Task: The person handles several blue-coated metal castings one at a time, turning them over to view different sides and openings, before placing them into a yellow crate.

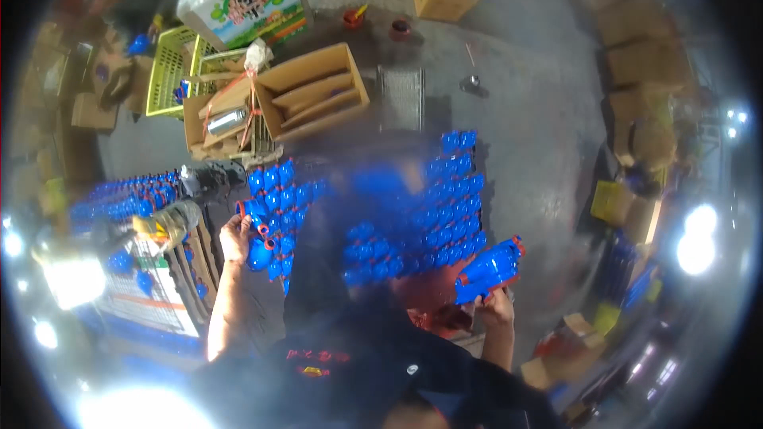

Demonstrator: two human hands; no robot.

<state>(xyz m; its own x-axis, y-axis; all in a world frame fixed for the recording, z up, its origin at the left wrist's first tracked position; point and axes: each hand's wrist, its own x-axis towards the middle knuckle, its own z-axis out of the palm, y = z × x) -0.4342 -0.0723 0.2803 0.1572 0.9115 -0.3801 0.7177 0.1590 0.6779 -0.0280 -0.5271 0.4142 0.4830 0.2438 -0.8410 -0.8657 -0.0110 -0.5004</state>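
Note:
My right hand [496, 307] grips a glossy blue casing [491, 268] with red-orange ends, held tilted at the right of the blue rows. On the other side, my left hand [234, 240] is closed at the edge of a smaller blue part [253, 207] with a red-orange rim. Just below that part, a round blue piece [260, 254] with red rings shows beside my fingers. Between my hands stand many blue pieces [453, 191] in close rows, partly hidden by a dark blur across the middle. A reddish surface [429, 290] lies near my body.
Ahead are an open cardboard box [338, 71] with dividers, a yellow-green crate [168, 71] and a printed carton [246, 4]. More blue parts [135, 195] stand on a rack at the left. Two small red pots [354, 19] sit on the floor. Stacked cartons [644, 71] line the right.

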